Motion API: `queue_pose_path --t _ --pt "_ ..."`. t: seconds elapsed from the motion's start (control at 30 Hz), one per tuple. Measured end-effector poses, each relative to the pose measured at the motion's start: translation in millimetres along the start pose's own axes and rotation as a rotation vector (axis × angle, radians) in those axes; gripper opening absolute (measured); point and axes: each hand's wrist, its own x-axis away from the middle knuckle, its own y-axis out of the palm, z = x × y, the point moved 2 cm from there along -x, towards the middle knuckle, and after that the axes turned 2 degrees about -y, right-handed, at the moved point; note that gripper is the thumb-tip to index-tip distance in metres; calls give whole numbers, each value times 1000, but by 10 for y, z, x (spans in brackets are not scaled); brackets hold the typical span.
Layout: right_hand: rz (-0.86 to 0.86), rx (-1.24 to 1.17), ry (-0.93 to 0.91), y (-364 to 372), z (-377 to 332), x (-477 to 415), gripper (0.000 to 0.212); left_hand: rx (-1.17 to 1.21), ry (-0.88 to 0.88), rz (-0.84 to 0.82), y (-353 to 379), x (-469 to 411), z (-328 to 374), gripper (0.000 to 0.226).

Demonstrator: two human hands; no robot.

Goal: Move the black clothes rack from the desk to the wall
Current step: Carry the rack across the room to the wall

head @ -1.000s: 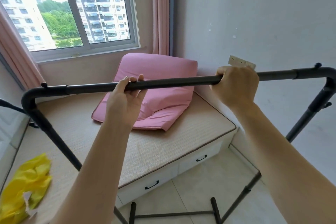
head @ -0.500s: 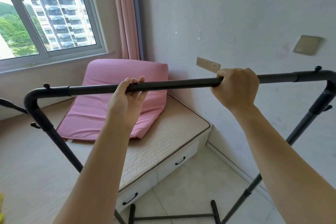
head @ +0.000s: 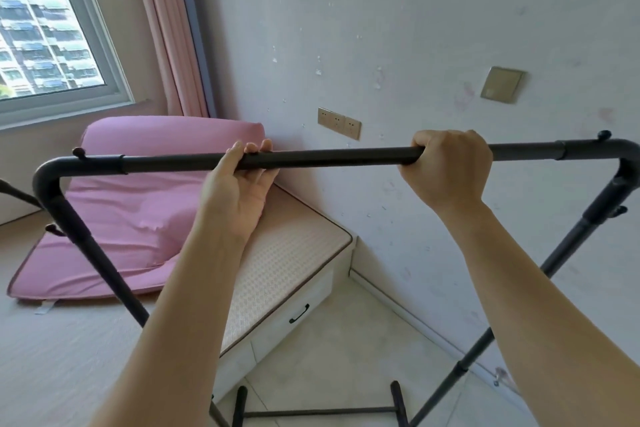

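The rack (head: 332,158) stands on the floor between the platform (head: 294,253) and the wall (head: 415,28), not yet against it. The left hand (head: 239,184) cups its top bar from below, fingers only loosely curled, while the right hand (head: 450,166) wraps it in a full fist. That weaker left hold could let the bar twist, swinging the left leg into the platform or the right leg into the wall.

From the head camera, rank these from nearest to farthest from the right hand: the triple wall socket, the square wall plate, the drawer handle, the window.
Measured from the right hand on the clothes rack:
1. Triple wall socket, just up-left on the wall.
2. Square wall plate, above on the wall; close to the socket's distance.
3. Drawer handle, below-left.
4. Window, far left.
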Motion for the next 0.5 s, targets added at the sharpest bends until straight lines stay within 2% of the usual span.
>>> queue_pose_path --t 0.5 --pt "37 218 163 137 800 -128 25 -23 -203 -149 422 -844 -738 17"
